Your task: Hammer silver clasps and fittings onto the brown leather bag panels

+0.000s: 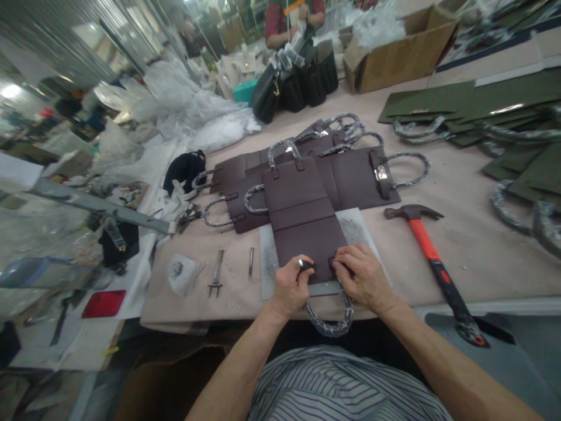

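Note:
A dark brown leather bag panel (307,225) lies in front of me across a pale board (363,225). Its near handle (329,327), wrapped in clear plastic, hangs in a loop past the table edge. My left hand (291,285) is closed at the panel's left near corner, pinching a dark handle tab; a small shiny metal piece shows by its fingers, its kind unclear. At the opposite corner my right hand (362,275) pinches the other handle tab, partly hidden by the fingers. To the right rests a claw hammer (426,240) with a red and black grip.
More brown bag panels (355,175) lie behind. Left are a metal punch (251,263), a forked metal tool (216,273) and a plastic bag of small parts (182,273). Green panels (429,99), black bags (293,82) and a cardboard box (398,52) stand farther off. Another person (293,20) works opposite.

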Tool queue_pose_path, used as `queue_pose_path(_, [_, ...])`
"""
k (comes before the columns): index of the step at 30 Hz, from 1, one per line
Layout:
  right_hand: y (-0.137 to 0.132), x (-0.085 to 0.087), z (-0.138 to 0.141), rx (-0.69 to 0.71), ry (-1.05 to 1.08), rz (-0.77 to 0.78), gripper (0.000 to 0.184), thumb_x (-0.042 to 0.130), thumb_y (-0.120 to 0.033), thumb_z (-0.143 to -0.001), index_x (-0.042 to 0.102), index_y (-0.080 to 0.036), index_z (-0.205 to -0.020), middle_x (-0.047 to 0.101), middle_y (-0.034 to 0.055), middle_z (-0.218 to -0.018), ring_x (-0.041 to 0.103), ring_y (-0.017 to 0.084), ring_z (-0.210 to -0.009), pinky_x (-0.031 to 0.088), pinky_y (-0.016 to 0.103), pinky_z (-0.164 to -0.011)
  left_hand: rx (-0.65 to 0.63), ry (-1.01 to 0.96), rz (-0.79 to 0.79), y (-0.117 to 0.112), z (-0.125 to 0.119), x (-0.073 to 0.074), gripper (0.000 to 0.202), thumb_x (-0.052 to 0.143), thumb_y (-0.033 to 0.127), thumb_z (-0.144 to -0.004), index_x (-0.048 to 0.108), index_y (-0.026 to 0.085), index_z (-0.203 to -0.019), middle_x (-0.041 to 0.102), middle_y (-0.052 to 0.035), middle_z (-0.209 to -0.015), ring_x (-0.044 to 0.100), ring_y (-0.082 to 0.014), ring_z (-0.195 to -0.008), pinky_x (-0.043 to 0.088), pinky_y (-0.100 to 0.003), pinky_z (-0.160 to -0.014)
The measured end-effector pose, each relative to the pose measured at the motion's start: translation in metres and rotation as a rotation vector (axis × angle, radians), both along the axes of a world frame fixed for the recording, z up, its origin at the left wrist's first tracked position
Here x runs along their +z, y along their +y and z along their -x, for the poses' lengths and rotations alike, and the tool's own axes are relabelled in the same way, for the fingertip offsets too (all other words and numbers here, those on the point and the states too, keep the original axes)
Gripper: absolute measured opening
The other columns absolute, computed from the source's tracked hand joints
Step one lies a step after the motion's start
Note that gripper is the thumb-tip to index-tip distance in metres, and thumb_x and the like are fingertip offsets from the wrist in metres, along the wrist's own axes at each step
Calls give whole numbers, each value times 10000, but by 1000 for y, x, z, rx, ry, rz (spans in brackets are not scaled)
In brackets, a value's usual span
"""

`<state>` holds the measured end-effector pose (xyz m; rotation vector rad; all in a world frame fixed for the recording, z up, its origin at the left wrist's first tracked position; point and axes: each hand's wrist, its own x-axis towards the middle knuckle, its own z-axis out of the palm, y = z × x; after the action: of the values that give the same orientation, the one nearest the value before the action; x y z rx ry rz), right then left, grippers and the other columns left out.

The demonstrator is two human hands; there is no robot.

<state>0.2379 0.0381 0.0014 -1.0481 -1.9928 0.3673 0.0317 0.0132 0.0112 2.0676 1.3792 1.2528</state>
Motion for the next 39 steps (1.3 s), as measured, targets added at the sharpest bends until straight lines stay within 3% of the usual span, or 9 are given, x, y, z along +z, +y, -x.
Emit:
queue_pose_path(10, [-3, 5, -9, -7, 25, 17, 132, 532, -172, -958, 639, -196, -884, 669, 61, -926, 587, 216, -897, 474, 367, -816, -6, -9, 44, 4, 1, -4, 134, 527, 145, -920, 647, 181, -968, 721, -45, -868, 702, -160, -774, 579, -265, -748])
queue_pose_path(13, [-6, 8, -31, -132, -58, -23, 142, 520, -204, -965, 655, -188, -926, 684, 79, -965, 602, 227, -921, 486, 373, -844, -38, 21, 19, 4, 1, -4, 129, 536, 152, -917, 640, 185, -986, 715, -41, -865, 700, -161, -771, 580, -263, -735])
queue_pose_path(17, [-9, 8, -84, -403, -218, -82, 223, 492, -278, -961, 673, -157, -915, 697, 133, -968, 623, 274, -925, 473, 417, -886, -60, 36, -9, 3, 0, -4, 118, 532, 158, -931, 630, 191, -989, 717, -42, -873, 707, -160, -774, 587, -261, -737])
queue_pose_path(21, [-21, 2, -129, -662, -516, 151, 367, 440, -360, -947, 687, -93, -996, 666, 197, -936, 600, 324, -887, 464, 432, -840, -27, 21, -45, 1, -1, -8, 114, 540, 151, -932, 626, 189, -997, 715, -48, -877, 715, -166, -787, 590, -263, -737])
queue_pose_path(25, [-31, 4, -135, -709, -620, 448, 478, 407, -409, -945, 616, -70, -1211, 636, 202, -1002, 603, 340, -932, 455, 421, -821, -25, 30, -60, 0, -1, -12, 109, 551, 154, -928, 623, 189, -1002, 710, -49, -875, 714, -168, -788, 590, -264, -737])
queue_pose_path(28, [-26, 12, -129, -779, -396, 725, 397, 435, -365, -894, 626, -122, -1143, 619, 200, -993, 603, 369, -928, 438, 459, -798, -28, 32, -49, 0, -1, -12, 111, 549, 153, -927, 622, 188, -1003, 708, -49, -880, 709, -165, -786, 587, -261, -737])
queue_pose_path(31, [-18, 20, -127, -750, -88, 937, 204, 536, -335, -773, 607, -178, -883, 582, 131, -772, 600, 325, -784, 458, 440, -727, -20, 22, -31, 0, -2, -12, 109, 548, 152, -925, 620, 187, -998, 703, -45, -873, 701, -162, -779, 584, -262, -738])
queue_pose_path(36, [-22, 47, -110, -442, 250, 1045, 220, 438, -458, -799, 455, -261, -703, 506, 53, -637, 478, 188, -499, 432, 337, -479, -23, 15, -4, 0, -5, -10, 117, 537, 140, -910, 612, 194, -982, 701, -46, -866, 700, -171, -785, 588, -280, -751])
queue_pose_path(39, [-33, 80, -91, -403, 433, 1043, 325, 482, -583, -822, 417, -274, -741, 419, -20, -578, 367, 149, -412, 325, 292, -380, -16, 12, -2, 1, -7, -8, 123, 543, 124, -899, 610, 195, -973, 702, -44, -847, 698, -173, -765, 588, -279, -732])
